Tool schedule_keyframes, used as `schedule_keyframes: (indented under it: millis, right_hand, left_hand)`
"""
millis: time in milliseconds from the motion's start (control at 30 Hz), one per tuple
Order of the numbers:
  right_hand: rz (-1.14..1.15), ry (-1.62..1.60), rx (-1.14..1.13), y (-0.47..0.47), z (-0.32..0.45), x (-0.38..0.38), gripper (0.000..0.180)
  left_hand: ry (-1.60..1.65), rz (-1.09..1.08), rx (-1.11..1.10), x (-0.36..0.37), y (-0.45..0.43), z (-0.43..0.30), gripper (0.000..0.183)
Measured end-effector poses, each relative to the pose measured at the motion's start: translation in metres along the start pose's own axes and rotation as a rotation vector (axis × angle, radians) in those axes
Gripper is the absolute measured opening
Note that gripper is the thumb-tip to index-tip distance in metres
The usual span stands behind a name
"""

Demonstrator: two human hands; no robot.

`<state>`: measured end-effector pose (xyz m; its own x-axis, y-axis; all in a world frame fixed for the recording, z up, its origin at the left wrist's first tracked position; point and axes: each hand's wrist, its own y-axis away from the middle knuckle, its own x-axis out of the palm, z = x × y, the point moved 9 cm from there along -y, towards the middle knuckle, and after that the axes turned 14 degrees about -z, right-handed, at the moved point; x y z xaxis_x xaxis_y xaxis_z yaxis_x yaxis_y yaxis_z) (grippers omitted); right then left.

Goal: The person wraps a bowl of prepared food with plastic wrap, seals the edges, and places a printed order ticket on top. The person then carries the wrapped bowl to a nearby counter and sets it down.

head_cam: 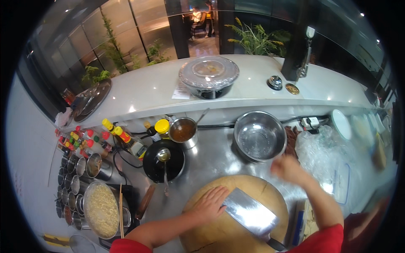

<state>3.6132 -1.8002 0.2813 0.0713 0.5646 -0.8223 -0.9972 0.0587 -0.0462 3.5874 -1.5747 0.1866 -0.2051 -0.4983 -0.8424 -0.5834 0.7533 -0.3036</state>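
Note:
My left hand [212,202] lies flat on a round wooden chopping block [199,227], its fingertips beside the edge of a broad cleaver [250,210]. The cleaver rests on the block, its dark handle pointing to the lower right. My right hand [284,168] is raised beyond the block's right side, near the rim of a steel bowl [260,137]. It is blurred, and its fingers look curled; whether they hold anything is unclear. A dark pan [152,170] with a metal ladle [164,155] stands left of the bowl.
Left are a pot of pale, grainy food [102,208], chopsticks [121,210], steel containers [75,184] and sauce bottles [121,134]. A pot of brown sauce [183,130] stands behind the pan. Plastic bags [319,155] lie right. A film-covered dish [208,72] sits on the raised counter [145,85].

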Motion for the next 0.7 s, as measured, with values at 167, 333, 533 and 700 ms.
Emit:
schedule_keyframes:
  millis: [167,333,533,700]
  right_hand:
    - [0.398,0.362,-0.132,0.206,0.028,0.090,0.050]
    - [-0.041,0.264,0.080,0.242,0.014,0.094,0.043]
    - [-0.056,0.343,-0.053,0.230,0.023,0.079,0.051]
    - [-0.410,0.417,-0.038,0.161,-0.017,0.020,0.054]
  left_hand:
    - [0.002,-0.044,0.018,-0.005,-0.004,-0.007,0.055]
    - [-0.036,-0.163,-0.038,-0.015,-0.002,-0.004,0.049]
    - [-0.245,-0.353,-0.298,-0.019,0.015,0.039,0.038]
    - [-0.297,-0.294,-0.316,0.002,0.010,0.044,0.038]
